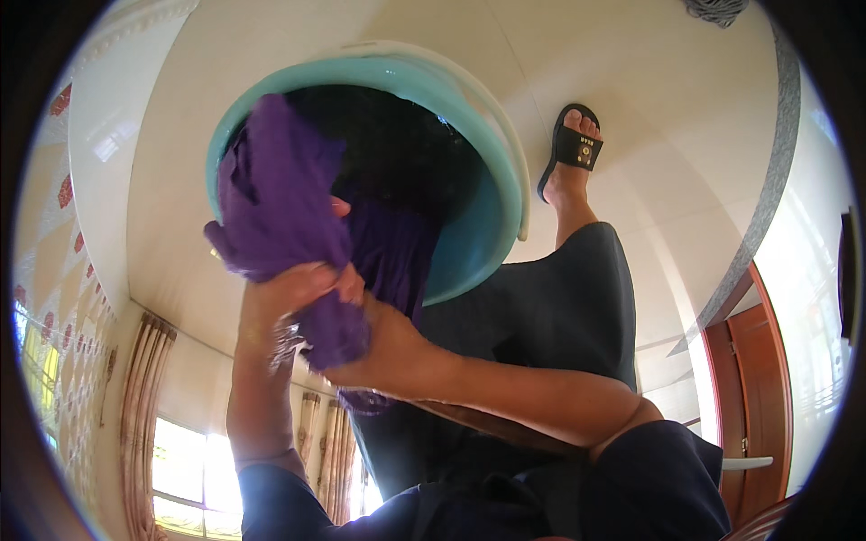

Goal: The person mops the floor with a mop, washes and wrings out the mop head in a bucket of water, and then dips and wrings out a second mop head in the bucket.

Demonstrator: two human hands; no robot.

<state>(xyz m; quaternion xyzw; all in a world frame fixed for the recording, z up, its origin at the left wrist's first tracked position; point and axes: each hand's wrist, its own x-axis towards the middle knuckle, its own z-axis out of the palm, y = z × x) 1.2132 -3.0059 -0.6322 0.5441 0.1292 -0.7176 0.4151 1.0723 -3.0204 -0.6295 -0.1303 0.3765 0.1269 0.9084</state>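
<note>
A wet purple cloth (287,196) is bunched between my two hands over the near left side of a turquoise plastic bucket (511,203). My left hand (291,287) grips the cloth from the left, with part of the fingers hidden behind it. My right hand (389,345) is closed around the lower part of the cloth, close beside the left one. More dark purple fabric (392,250) hangs over the near rim. Inside the bucket lies a dark mass (406,142), wet-looking; whether it is water or fabric I cannot tell.
A pale handle (523,209) rests along the bucket's right side. My foot in a black slide sandal (578,149) stands on the light tiled floor (663,122) to the right. Grey strands (718,10) lie at the far right. A reddish-brown wooden door (764,406) is at lower right.
</note>
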